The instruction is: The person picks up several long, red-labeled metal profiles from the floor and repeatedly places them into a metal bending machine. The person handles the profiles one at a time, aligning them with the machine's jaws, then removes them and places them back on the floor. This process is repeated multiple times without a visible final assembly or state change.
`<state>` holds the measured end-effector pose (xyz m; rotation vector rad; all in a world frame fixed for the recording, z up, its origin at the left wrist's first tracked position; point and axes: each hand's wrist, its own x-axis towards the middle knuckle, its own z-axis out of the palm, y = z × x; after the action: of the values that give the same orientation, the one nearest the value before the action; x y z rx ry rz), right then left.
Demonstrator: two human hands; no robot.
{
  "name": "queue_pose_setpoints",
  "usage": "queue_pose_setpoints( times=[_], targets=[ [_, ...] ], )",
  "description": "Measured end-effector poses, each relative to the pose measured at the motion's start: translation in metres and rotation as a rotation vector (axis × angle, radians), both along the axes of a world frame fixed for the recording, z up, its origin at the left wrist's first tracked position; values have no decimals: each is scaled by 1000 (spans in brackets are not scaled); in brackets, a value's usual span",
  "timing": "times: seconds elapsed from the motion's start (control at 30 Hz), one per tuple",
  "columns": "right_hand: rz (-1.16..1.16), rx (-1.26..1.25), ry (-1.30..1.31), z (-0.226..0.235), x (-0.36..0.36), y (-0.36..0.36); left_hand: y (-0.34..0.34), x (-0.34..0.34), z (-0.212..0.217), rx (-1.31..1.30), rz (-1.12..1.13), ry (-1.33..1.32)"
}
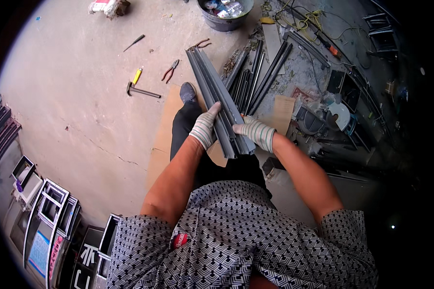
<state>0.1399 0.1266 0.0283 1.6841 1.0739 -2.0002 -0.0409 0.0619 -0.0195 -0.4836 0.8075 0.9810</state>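
A bundle of long grey metal profiles (212, 86) runs from my hands away toward the floor ahead. My left hand (205, 126), in a striped work glove, grips the bundle's left side near its close end. My right hand (255, 132), gloved the same way, holds the right side of that end. Both forearms reach in from below over my patterned shirt and dark trousers. My shoe (188, 91) rests on a sheet of cardboard (166, 130) under the bundle.
More dark profiles (258, 77) lie on the floor to the right. A hammer (142, 90), a yellow-handled tool (138, 75) and red pliers (170, 71) lie at left. A bucket (224, 14) stands ahead, a chop saw (330, 115) at right, stacked frames (53, 212) at lower left.
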Motion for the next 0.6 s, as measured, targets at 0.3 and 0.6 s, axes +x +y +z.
queue_pose_setpoints(
  times=[0.3,0.6],
  targets=[
    [-32,-241,144,32,-227,41,19,-206,10,-159,18,45],
    [300,-33,-25,19,-284,75,50,-233,-9,-229,-65,25]
  ],
)
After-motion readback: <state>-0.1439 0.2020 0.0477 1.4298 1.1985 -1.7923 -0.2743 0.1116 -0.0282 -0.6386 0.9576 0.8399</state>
